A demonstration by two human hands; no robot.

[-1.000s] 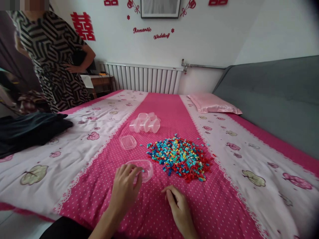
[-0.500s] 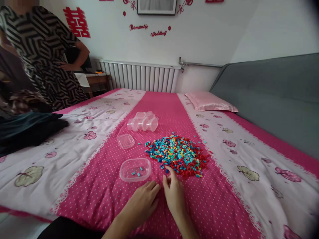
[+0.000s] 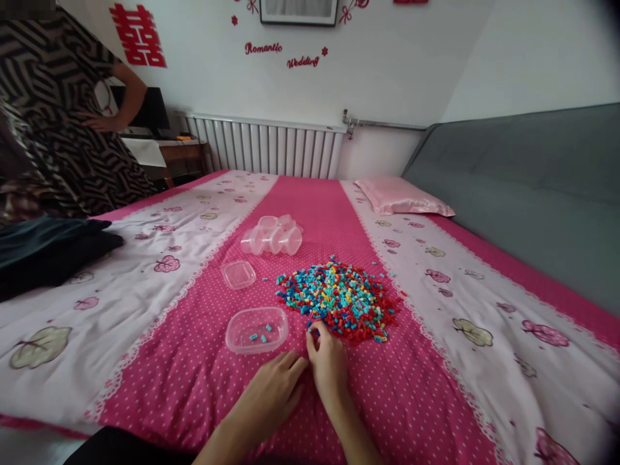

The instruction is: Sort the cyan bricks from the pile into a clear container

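My right hand (image 3: pixel 327 365) is at the near edge of a heap of small plastic building bricks (image 3: pixel 339 294), mostly turquoise, blue and red. Its index finger is bent over small blue bricks at the heap's edge, and the thumb stays apart from the fingertip. No brick shows clearly gripped. Left of it, my left hand (image 3: pixel 276 386) rests on the bedspread, fingers loosely bent, thumb apart, nothing seen in it. Just beyond my left hand stands a clear plastic tub (image 3: pixel 232 336) with 3 turquoise bricks (image 3: pixel 263 338) inside.
A clear lid (image 3: pixel 238 275) lies behind the tub. Farther back, several more clear containers (image 3: pixel 272 236) are grouped on the pink bedspread (image 3: pixel 310 200). A pillow (image 3: pixel 402 196) lies far right, dark clothing (image 3: pixel 53 255) at left. A person (image 3: pixel 72 116) stands beside the bed.
My right index finger has bent inward toward the blue bricks at the heap's edge. My left hand has barely moved. The view has turned slightly right, and the standing person's body has shifted left.
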